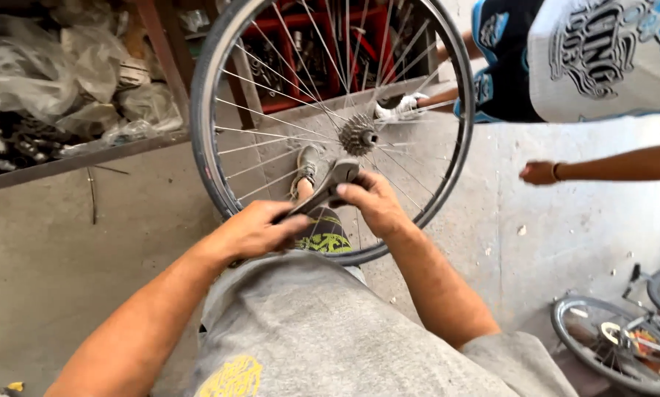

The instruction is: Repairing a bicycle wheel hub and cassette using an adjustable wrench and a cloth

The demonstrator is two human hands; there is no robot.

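Wrench [323, 190] held by both hands, left hand [253, 229] and right hand [374, 202], before wheel [458, 158].

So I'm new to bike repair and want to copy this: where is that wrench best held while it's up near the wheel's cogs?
Probably by the long handle, far from the head, from the near side. The wrench slants from the left hand up to the right hand near its head, just below the sprocket cluster of the upright wheel. Its jaw end points at the hub, so the handle stays free.
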